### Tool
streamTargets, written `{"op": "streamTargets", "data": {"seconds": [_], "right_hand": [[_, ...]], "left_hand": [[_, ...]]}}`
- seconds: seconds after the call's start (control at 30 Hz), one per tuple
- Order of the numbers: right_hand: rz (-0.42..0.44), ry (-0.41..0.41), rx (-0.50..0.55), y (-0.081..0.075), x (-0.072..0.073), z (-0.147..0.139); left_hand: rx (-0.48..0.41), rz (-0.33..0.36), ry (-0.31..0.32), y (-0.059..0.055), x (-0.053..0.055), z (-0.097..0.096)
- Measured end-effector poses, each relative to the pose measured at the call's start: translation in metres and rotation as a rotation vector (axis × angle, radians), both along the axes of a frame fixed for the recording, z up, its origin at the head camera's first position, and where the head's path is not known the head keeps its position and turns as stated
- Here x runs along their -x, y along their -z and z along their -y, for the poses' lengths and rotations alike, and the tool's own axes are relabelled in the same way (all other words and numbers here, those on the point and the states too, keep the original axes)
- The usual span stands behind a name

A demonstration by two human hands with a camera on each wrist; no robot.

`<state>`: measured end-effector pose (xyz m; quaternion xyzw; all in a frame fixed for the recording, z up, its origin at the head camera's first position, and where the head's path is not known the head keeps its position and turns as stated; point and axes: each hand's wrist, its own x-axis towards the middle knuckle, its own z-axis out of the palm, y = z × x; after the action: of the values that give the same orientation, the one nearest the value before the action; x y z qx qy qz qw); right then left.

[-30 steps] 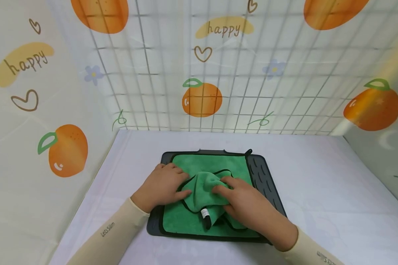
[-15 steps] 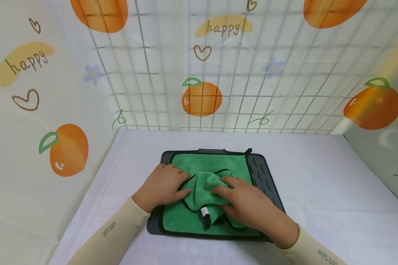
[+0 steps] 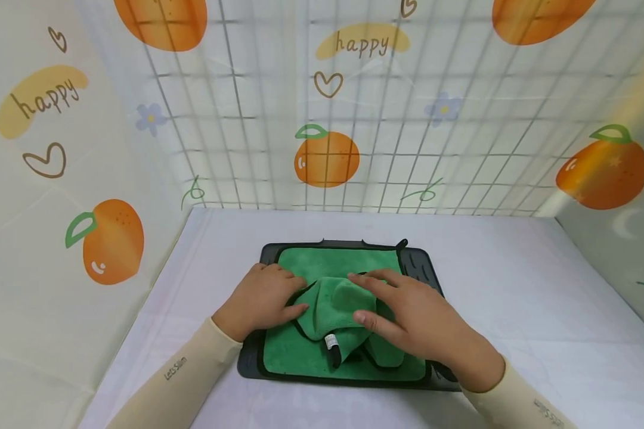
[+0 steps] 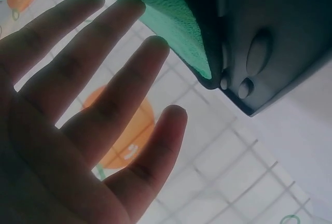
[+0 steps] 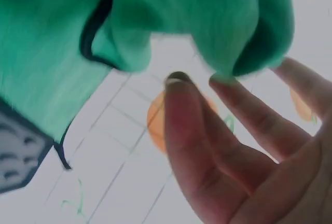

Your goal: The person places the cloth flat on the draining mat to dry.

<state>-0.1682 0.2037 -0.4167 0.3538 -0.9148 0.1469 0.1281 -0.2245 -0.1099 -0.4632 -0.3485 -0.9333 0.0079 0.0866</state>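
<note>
A crumpled green cloth (image 3: 335, 307) with black edging and a white label (image 3: 331, 342) lies bunched on a flat green cloth (image 3: 295, 364). Under both is a dark grey board (image 3: 420, 267) with raised marks. My left hand (image 3: 265, 298) rests at the left side of the bunched cloth, thumb on its edge. In the left wrist view its fingers (image 4: 137, 73) extend loosely beside the green fabric. Over the right side of the bunched cloth, my right hand (image 3: 415, 316) is spread, thumb and fingers apart. The right wrist view shows its fingertips just below the cloth folds (image 5: 228, 22).
A white-covered table (image 3: 531, 310) extends around the board. Behind it hangs a pale curtain (image 3: 268, 155) printed with oranges, over a wire grid. A black loop (image 3: 402, 243) sticks out at the flat cloth's far right corner.
My right hand has let go of the bunched cloth, spread its fingers and shifted slightly right. The cloth's top looks smoother there. My left hand stays in place.
</note>
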Motion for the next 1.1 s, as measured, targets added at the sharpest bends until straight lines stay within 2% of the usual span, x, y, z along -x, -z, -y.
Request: {"op": "streamTargets", "data": {"seconds": [0.13,0.23,0.4,0.63,1.1], "right_hand": [[0.012,0.082,0.078,-0.002,0.01,-0.018],[0.015,0.149,0.091,-0.002,0.019,-0.029],[0.009,0.199,0.014,0.007,0.028,-0.034],[0.037,0.165,-0.075,0.027,0.031,-0.026],[0.059,0.039,-0.052,0.041,0.035,-0.016]], "left_hand": [[-0.005,0.001,-0.001,0.0,0.0,0.001],[0.0,0.016,-0.001,0.0,-0.001,0.001],[0.015,0.04,-0.009,-0.001,-0.002,0.0],[0.009,0.025,-0.016,0.002,-0.003,-0.003],[0.041,0.001,-0.041,0.004,-0.006,-0.007]]}}
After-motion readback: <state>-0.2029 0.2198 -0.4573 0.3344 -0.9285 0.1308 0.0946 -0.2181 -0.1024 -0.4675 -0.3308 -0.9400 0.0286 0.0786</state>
